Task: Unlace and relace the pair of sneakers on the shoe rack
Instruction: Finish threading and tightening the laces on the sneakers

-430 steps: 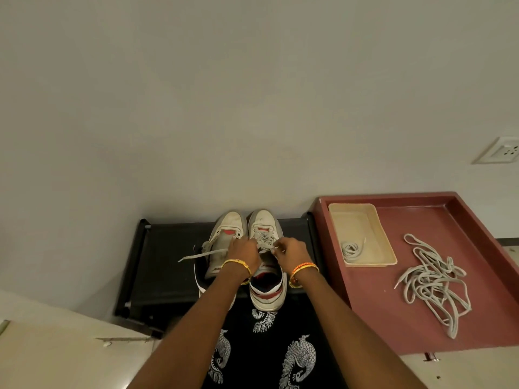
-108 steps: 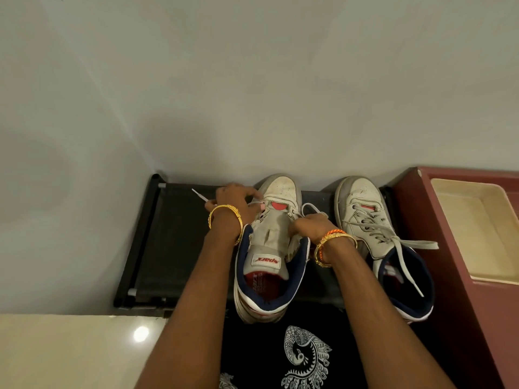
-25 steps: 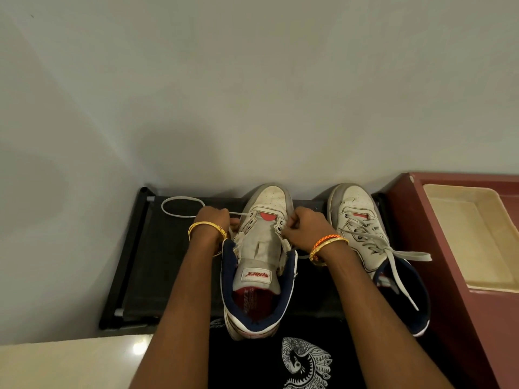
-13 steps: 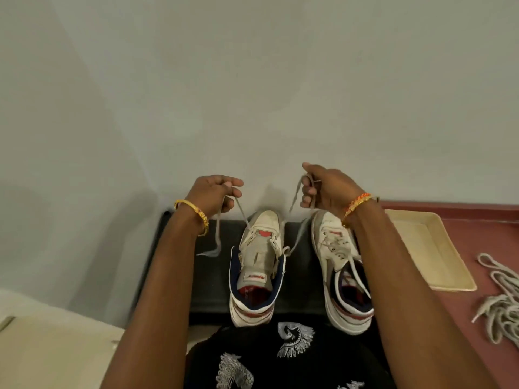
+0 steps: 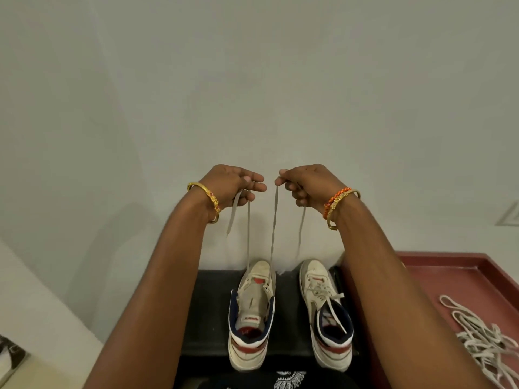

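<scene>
My left hand [image 5: 230,183] and right hand [image 5: 307,183] each pinch a lace [image 5: 273,220] end, raised above left sneaker [image 5: 252,313] on rack [image 5: 209,304].

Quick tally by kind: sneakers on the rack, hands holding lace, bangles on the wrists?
Sneakers: 2, left one, right one
Hands holding lace: 2, left hand, right hand
Bangles: 3, one left, two right
Total: 7

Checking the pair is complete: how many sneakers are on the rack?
2. The left sneaker stands on the black rack, its lace pulled up by both hands; the laced right sneaker stands beside it, nearer the red tray.
</scene>
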{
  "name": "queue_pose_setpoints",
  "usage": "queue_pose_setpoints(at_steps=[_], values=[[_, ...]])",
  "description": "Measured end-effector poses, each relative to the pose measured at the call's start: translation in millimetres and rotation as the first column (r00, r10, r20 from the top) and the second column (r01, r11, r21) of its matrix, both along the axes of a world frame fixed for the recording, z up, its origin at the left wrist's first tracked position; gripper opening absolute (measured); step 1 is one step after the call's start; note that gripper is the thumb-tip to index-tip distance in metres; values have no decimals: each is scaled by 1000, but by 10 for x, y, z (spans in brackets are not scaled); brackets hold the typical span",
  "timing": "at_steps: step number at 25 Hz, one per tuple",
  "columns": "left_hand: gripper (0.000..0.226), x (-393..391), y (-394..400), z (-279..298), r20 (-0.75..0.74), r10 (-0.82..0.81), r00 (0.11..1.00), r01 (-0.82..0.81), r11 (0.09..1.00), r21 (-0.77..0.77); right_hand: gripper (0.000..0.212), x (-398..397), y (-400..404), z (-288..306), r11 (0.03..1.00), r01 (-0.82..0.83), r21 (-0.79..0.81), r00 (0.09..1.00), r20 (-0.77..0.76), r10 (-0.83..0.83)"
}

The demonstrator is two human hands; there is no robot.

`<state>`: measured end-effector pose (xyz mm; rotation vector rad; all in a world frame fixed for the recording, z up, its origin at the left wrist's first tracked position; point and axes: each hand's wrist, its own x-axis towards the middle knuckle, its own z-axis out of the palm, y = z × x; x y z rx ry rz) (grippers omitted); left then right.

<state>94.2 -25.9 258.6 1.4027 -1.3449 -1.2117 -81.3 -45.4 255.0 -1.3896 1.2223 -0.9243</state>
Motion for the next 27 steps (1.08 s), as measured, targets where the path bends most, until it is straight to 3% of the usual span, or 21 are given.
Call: queue_pose_setpoints(at_steps=[6,9,11,13,15,18,21,27], values=[[29,-79,60,76,70,66,995,-66,998,3,17,34,43,56,993,117,-16,993,-27,-118],[19,48,-32,-470,181,233,956,-240,971,15,24,-63,18,-422,884,455,-103,884,-70,-463],[16,143,-136,-1035,369,264,891,-285,959,3,24,-117,15,-787,794,592,-141,791,-89,-606],[25,173,-256,-1601,522,175,835,-242,968,64,22,-71,-52,-1238,859,511,-24,829,-250,-500],[28,146,-382,-2071,612,22,791,-138,980,143,27,37,-157,-1806,926,318,203,868,-456,-198],[29,104,-605,-2620,675,-194,711,9,963,268,43,187,-232,-2523,862,178,475,817,-559,139],[28,140,-772,-2962,717,-299,629,71,941,330,52,292,-244,-2838,819,138,557,805,-544,235],[16,216,-796,-3294,701,-186,688,25,972,234,43,336,-348,-3072,862,145,485,747,-626,226]])
